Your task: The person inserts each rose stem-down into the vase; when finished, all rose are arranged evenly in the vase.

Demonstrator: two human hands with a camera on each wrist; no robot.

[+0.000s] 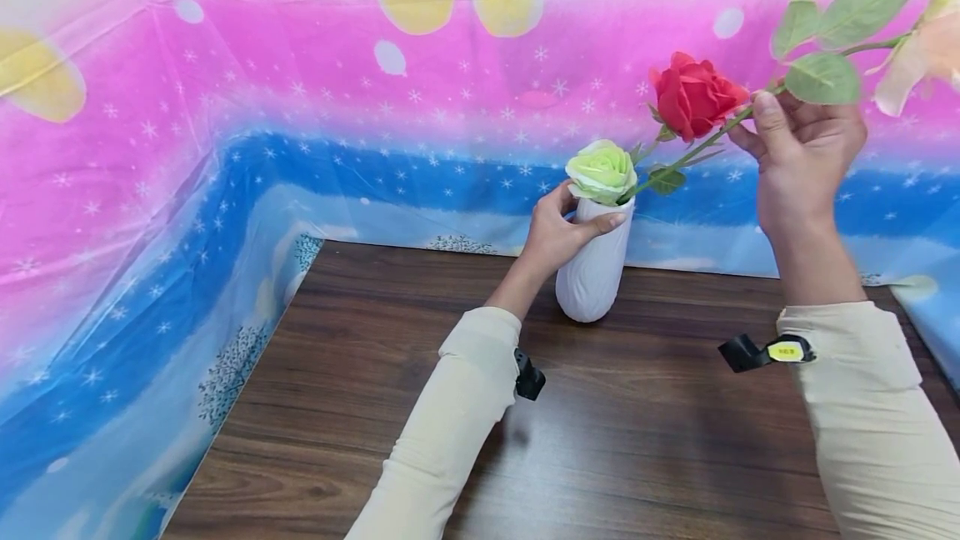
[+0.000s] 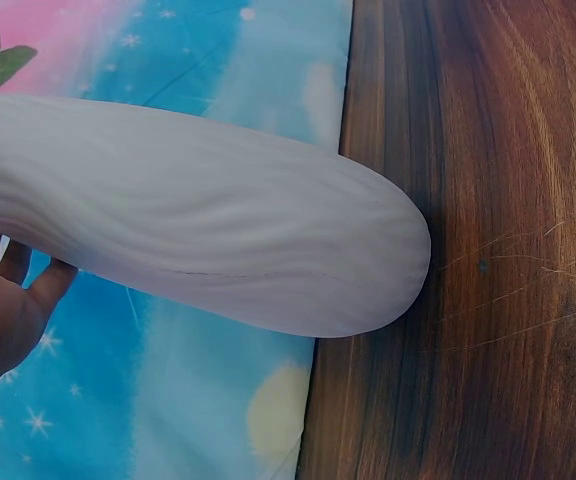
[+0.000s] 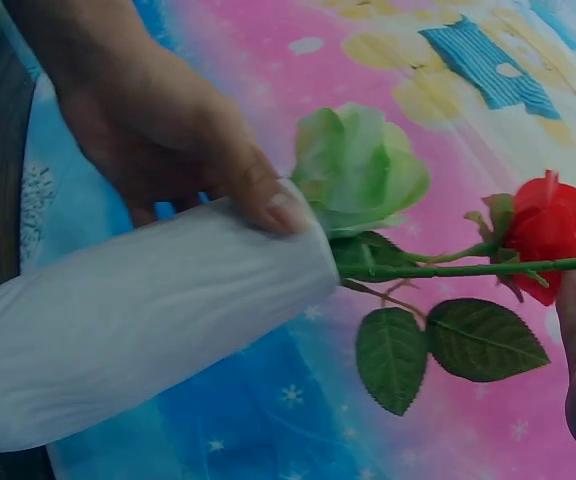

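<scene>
Near the table's back edge stands a white vase with a wavy surface, also filling the left wrist view. My left hand grips it just below the rim, thumb across the front. A pale green rose sits low in its mouth, and a red rose rises higher from it. My right hand pinches a long green stem beside the red bloom. That stem slants down to the vase mouth; its lower end is hidden there. Above the hand, it carries leaves and a peach flower, cut off by the frame edge.
The dark wooden table reaches back to a pink and blue curtain with snowflake prints, hanging behind and at the left. Both sleeves carry black wrist cameras; one is the right wrist camera.
</scene>
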